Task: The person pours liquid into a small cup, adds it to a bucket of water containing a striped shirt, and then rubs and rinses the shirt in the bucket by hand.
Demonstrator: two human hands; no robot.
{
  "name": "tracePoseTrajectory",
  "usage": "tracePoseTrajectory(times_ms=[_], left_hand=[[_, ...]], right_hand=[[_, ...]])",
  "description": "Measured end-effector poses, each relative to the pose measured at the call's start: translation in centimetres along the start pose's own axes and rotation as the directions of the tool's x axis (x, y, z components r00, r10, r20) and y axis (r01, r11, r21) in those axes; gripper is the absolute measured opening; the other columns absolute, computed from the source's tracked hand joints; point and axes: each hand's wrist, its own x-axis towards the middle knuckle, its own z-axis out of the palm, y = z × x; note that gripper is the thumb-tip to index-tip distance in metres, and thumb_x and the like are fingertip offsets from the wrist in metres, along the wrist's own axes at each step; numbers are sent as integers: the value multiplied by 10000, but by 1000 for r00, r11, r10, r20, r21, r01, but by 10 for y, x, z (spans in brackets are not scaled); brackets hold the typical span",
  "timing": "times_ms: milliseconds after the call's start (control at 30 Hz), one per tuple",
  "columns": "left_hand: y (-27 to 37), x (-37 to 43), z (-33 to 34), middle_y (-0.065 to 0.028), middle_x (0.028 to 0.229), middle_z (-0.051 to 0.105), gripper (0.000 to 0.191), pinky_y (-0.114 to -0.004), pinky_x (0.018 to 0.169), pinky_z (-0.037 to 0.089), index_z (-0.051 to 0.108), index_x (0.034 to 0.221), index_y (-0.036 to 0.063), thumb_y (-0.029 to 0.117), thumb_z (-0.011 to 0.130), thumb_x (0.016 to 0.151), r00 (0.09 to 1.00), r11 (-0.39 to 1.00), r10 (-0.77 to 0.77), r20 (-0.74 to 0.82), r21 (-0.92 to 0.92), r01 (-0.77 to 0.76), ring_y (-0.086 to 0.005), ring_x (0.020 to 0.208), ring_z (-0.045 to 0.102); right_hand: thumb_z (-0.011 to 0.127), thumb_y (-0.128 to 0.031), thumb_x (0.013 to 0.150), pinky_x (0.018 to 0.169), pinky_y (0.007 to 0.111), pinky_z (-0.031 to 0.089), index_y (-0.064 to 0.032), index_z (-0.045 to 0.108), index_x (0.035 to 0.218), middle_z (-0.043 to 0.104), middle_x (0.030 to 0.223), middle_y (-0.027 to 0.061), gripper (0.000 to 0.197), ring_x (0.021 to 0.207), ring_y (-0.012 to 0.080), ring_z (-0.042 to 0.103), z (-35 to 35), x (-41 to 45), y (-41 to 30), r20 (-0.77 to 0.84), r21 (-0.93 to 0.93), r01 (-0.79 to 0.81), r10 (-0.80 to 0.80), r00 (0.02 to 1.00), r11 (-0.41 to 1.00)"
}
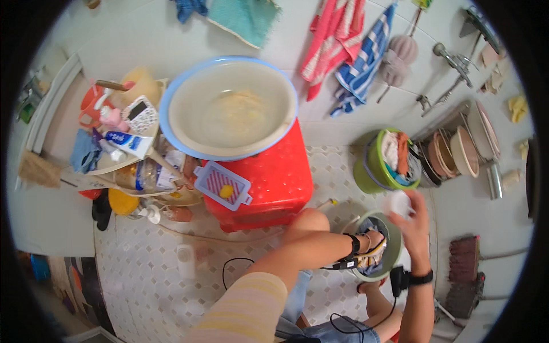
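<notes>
A pale green bucket (392, 253) stands on the tiled floor before me, with wet-looking dark and patterned clothes (369, 269) inside. My left hand (374, 241) reaches into it and holds a striped white, yellow and dark cloth (372, 257); its fingertips are partly hidden by the fabric. Over the bucket's far right rim, my right hand (414, 223) grips a small white cup-like container (399, 203), blurred by motion. Whether the container holds anything cannot be seen.
A large blue-rimmed basin (274, 141) of water rests on a red plastic stool (283, 180), beside a lavender soap dish (221, 201) with yellow soap. A lime green bucket (369, 171) of clothes stands ahead. A crowded shelf (103, 171) is left; thin cables (356, 332) trail from my wrists.
</notes>
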Motion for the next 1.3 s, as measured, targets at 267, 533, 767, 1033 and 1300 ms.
tracePoseTrajectory(times_ms=[267, 533, 767, 1033, 1300], left_hand=[[6, -7, 2, -138, 980, 638, 339, -359, 795, 447, 614, 996, -41, 214, 485, 813, 994, 996, 62, 90, 65, -68, -258, 902, 592], [2, -12, -10, -116, 980, 639, 334, -339, 794, 444, 617, 1014, -23, 225, 510, 818, 990, 991, 90, 104, 89, -99, -226, 901, 586], [6, 15, -24, -97, 981, 639, 332, -322, 793, 441, 619, 1031, -7, 235, 531, 823, 962, 958, 179, 207, 185, -219, -199, 899, 581], [33, 21, 22, -49, 1070, 612, 336, -263, 844, 426, 586, 1124, -13, 203, 562, 867, 872, 957, -96, 480, 285, -52, -117, 968, 548], [62, 27, 61, -32, 956, 624, 278, -238, 744, 462, 620, 1008, -14, 229, 617, 872, 853, 856, -94, 513, 479, -194, -80, 816, 547]], right_hand=[[771, -59, 574, 839, 352, 463, -63, 483, 1119, 550, 1087, 110, 616, 1011, 265, 554, 145, 61, -32, 504, -2, 314, -270, 820, 950], [779, -94, 620, 977, 392, 379, -17, 422, 1223, 489, 1212, 210, 704, 1141, 376, 458, 208, 59, -42, 566, 53, 476, -419, 710, 878], [603, -217, 860, 925, 333, 404, -21, 465, 1224, 535, 1206, 140, 436, 1109, 253, 513, 65, 55, -8, 518, 190, 85, -174, 838, 978], [329, -480, 955, 1046, 332, 277, -29, 515, 1209, 462, 1305, 156, 550, 1247, 237, 387, -88, -98, 187, 73, 173, -231, 221, 972, 957], [622, -220, 873, 747, 244, 464, -2, 588, 1046, 635, 933, 26, 280, 834, 81, 564, -95, -139, 241, -27, 755, -233, 385, 923, 613]])
